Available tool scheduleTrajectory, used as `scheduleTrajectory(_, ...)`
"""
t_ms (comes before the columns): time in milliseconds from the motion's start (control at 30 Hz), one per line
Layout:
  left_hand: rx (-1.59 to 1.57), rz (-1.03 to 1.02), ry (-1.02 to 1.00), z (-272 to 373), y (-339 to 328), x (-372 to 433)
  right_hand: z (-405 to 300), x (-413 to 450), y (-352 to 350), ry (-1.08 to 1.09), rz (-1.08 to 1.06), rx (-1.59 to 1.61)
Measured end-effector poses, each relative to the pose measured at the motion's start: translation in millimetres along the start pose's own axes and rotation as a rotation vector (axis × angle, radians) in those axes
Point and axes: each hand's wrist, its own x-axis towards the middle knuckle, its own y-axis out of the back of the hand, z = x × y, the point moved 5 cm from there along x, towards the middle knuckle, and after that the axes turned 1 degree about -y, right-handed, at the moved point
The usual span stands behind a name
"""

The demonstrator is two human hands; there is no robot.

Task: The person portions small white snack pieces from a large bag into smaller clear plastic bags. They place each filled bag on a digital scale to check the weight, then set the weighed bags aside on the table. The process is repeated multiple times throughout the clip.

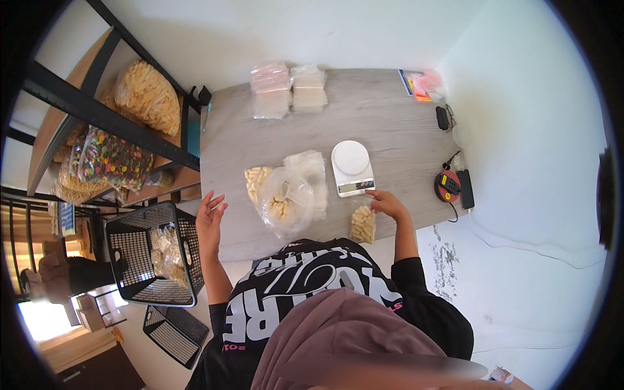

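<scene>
My right hand [389, 204] reaches over the table with its index finger stretched to the front edge of a white digital kitchen scale [352, 168]. Nothing lies on the scale's round plate. The curled fingers of that hand meet the upper edge of a small clear bag [362, 224] filled with pale stick-shaped snacks; whether they grip it is unclear. My left hand [209, 219] hovers, fingers apart and holding nothing, by the table's left edge. Between my hands sits a large clear plastic bag [285, 202] of the same snacks [258, 181], with flat clear bags [308, 180] beside it.
Two stacks of clear bags [270, 91] [309, 88] lie at the table's back. At right are an extension cord reel [447, 186] and a black power strip [466, 189]. A shelf with bagged snacks [117, 158] and a black basket [141, 253] stand left.
</scene>
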Motion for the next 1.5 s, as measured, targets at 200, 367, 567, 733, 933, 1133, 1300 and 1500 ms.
scheduleTrajectory(200,-0.023,0.043,0.048,-3,7,-7,-8,0,30,0.143,0.232,0.513)
scheduleTrajectory(367,-0.025,-0.027,0.007,2,-6,2,-2,37,44,0.214,0.549,0.914)
scheduleTrajectory(567,0.012,-0.033,-0.008,13,-10,5,-12,55,36,0.19,0.648,1.02)
scheduleTrajectory(733,0.023,-0.006,0.01,7,-4,2,-20,29,58,0.265,0.624,1.033)
scheduleTrajectory(933,0.02,-0.015,0.026,0,-11,4,-20,-16,100,0.29,0.714,0.843)
scheduleTrajectory(1133,0.018,-0.057,0.007,-10,-14,14,-13,-33,113,0.284,0.836,0.692)
scheduleTrajectory(1300,0.034,-0.041,0.038,3,-17,12,-10,-23,105,0.313,0.812,0.691)
scheduleTrajectory(1500,0.038,-0.02,0.015,4,-10,9,-24,-2,84,0.294,0.811,0.71)
